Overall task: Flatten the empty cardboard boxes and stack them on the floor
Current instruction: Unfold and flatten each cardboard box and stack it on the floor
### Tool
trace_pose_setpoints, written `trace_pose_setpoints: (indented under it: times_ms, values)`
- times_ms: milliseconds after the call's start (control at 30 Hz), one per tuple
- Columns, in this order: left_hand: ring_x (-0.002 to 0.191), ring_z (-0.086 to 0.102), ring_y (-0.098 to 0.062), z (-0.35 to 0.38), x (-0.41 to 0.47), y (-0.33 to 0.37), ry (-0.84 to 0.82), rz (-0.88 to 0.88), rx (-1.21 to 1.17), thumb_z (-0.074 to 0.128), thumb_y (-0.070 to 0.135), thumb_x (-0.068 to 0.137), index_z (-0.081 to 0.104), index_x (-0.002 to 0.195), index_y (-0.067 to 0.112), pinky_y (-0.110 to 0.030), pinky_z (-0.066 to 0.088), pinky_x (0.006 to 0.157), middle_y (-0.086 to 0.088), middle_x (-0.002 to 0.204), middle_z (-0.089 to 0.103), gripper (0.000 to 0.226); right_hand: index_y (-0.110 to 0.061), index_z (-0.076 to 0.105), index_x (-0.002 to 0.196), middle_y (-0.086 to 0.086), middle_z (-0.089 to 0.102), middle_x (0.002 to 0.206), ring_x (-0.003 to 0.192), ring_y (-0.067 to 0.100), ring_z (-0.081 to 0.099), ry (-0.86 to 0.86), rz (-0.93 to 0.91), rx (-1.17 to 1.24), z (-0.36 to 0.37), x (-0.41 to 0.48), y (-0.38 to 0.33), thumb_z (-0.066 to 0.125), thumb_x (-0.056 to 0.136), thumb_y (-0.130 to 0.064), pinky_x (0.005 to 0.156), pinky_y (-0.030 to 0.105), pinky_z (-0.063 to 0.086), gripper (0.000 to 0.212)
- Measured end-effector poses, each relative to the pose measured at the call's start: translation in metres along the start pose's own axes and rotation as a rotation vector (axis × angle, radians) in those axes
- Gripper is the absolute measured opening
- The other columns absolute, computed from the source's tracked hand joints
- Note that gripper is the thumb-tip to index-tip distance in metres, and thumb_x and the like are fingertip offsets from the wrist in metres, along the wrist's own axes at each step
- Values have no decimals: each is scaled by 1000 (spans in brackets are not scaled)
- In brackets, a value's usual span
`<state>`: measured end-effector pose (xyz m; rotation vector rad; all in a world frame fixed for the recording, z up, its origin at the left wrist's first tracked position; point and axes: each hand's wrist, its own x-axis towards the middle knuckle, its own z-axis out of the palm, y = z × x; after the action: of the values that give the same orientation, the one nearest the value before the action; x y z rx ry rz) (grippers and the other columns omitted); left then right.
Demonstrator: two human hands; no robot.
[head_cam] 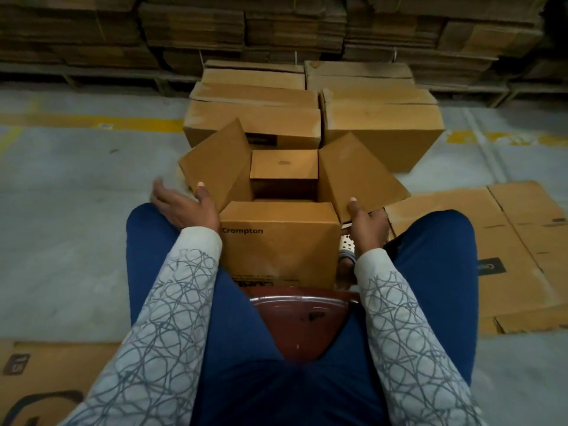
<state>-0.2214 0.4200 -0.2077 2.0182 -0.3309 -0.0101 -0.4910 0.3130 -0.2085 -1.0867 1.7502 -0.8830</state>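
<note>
Box [278, 241] flaps splay, right hand [368, 226] pinching one edge.

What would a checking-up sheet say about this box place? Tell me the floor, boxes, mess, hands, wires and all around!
Surface: grey concrete floor with yellow lines.
Job's things: open Crompton box on the floor; closed boxes behind it; flattened cardboard at right.
Clutter: nothing seen.
Hands: left hand open, thumb on left flap; right hand pinches right flap.
Cables: nothing seen.
Surroundings: cardboard stacks along the back; brown chair under the person.
</note>
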Motion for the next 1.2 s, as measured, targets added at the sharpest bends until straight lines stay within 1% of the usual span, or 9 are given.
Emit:
trace_pose_setpoints:
  times_ms: [67, 167, 233, 300, 467, 633, 867, 1067, 1200]
  values:
    - [124, 47, -32, 1, -14, 15, 98, 453, 116, 59, 19, 91, 54, 133, 8, -35, 36, 108, -19, 136, 51, 44, -22, 59, 97, 7, 71, 112, 106, 33, 65, -6, -19, -18, -1, -4, 5, 70, 91, -47, 97, 41, 51, 27]
    - [113, 53, -28, 23, -42, 34, -392, 897, 292, 53, 20, 95, 64, 123, 14, -44, 45, 97, -12, 120, 63, 31, -21, 58, 98, 5, 64, 102, 105, 33, 64, -29, -53, -50, 0, -7, 6, 68, 94, -43, 94, 40, 50, 25]
    - [125, 48, -25, 46, -57, 36, -804, 848, 427, 53, 25, 100, 62, 132, 19, -43, 41, 104, -7, 128, 63, 34, -21, 58, 96, 3, 63, 99, 103, 33, 64, -44, -79, -73, 0, -8, 6, 67, 95, -43, 93, 41, 50, 24]
    - [137, 43, -27, 68, -65, 33, -1058, 622, 565, 50, 38, 105, 56, 143, 20, -46, 35, 113, -8, 142, 59, 42, -19, 59, 97, 4, 64, 99, 99, 31, 62, -66, -79, -109, -2, -11, 10, 65, 97, -44, 89, 37, 48, 25]
    - [147, 38, -34, 119, -67, 15, -1370, 285, 842, 36, 73, 99, 42, 156, 24, -46, 29, 121, -8, 163, 39, 75, -17, 58, 89, 13, 70, 102, 96, 38, 68, -86, -29, -172, -2, -9, 26, 62, 96, -52, 87, 51, 57, 36]
    - [128, 53, -30, 129, -61, 12, -1144, 307, 626, 46, 58, 103, 67, 131, 23, -47, 39, 112, -5, 138, 63, 50, -26, 57, 77, -1, 71, 87, 76, 34, 73, -100, -49, -167, 6, 6, 40, 53, 77, -73, 74, 53, 61, 47]
    - [120, 51, -26, 96, -62, 37, -627, 583, 266, 55, 34, 102, 65, 118, 16, -43, 32, 109, -5, 122, 65, 26, -26, 58, 78, 1, 72, 82, 70, 31, 73, -124, -83, -209, 13, 7, 42, 51, 76, -74, 72, 51, 62, 48]
    - [116, 50, -27, 28, -97, 36, -420, 637, 195, 59, 30, 95, 60, 107, 16, -56, 34, 114, -7, 109, 61, 19, -26, 54, 78, 7, 73, 87, 76, 34, 72, -169, -143, -332, 14, -1, 39, 58, 95, -56, 75, 50, 61, 35]
    - [103, 58, -32, -8, -120, 17, -339, 728, 362, 67, 28, 76, 63, 103, 11, -54, 39, 106, -10, 99, 66, 32, -19, 58, 86, 11, 73, 91, 80, 36, 71, -187, -193, -340, 17, -4, 37, 59, 99, -50, 78, 50, 59, 33]
